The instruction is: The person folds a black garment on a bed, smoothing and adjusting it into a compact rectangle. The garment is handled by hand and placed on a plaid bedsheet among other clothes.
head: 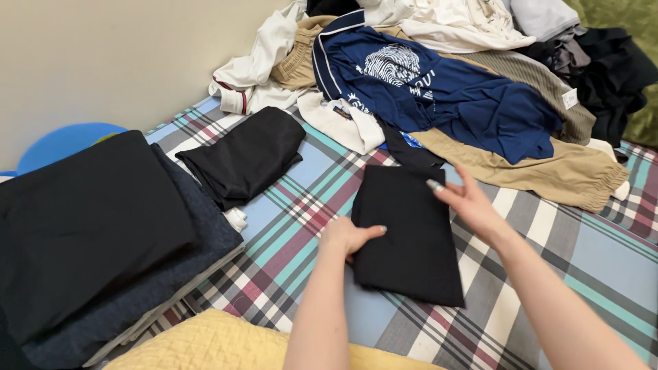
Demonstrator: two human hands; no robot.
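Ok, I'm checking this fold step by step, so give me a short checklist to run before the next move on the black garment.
1. Left hand pins the folded black garment at its left edge: ok.
2. Right hand touches its upper right edge: ok.
3. Garment lies flat on the plaid bedsheet: ok.
4. Its top corner is clear of the unfolded clothes pile: not ok, they meet.
5. Lower edges aligned: cannot tell.

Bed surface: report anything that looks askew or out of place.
The folded black garment under the left hand and right hand lies tidy. Behind it, the unfolded heap, with a navy shirt on top, sprawls untidily.
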